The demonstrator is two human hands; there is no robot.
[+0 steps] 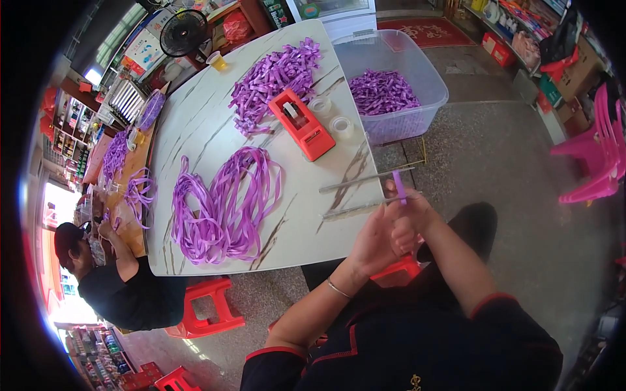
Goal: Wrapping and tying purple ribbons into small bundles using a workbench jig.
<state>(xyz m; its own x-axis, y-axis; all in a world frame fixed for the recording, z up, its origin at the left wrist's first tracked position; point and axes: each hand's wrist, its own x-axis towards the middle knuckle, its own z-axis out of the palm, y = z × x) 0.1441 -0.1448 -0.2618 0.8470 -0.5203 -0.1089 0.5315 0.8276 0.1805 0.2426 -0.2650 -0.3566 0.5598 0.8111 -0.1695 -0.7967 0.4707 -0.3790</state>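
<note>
Just off the table's right edge, my two hands meet. My right hand (418, 214) is closed, its fingertips at a short purple ribbon strip (399, 188). Pressed against it, my left hand (377, 242) has its fingers curled; what they hold is hidden. Two thin rods, an upper rod (355, 184) and a lower rod (355, 211), reach over the table edge toward my fingers. The strip spans between their ends; whether it loops around them I cannot tell. Left of the rods lies a bundle of long purple ribbons (218, 221) on the marble-patterned table (300, 231).
A red tape dispenser (313, 140) stands near a heap of short purple ribbon pieces (287, 75). Beyond the table's right edge, a clear plastic bin (411, 120) holds more pieces. At left, a co-worker (130, 287) handles ribbon at a wooden table. Red stools (208, 303) stand below.
</note>
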